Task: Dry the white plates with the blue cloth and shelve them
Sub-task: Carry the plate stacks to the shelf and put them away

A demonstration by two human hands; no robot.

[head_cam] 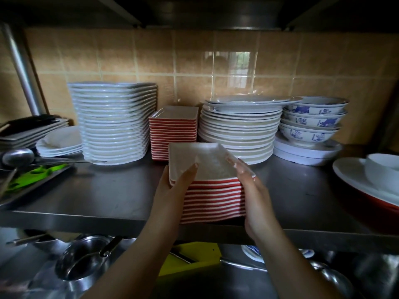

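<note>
You are shelving: your left hand [172, 184] and right hand [250, 180] clasp the stack of red-sided plates [212, 197] at the steel shelf's [90, 190] front edge (cloth unseen); next, push it back squarely.

**Both my hands clasp one stack**

My bare left hand [172, 186] presses against the left side of the stack of square red-and-white plates [212, 201], thumb hooked over the top plate's rim. My bare right hand [252, 190] clasps the right side, fingers stretched forward along the top edge. Both forearms reach up and forward from below, angling inward toward each other.
</note>
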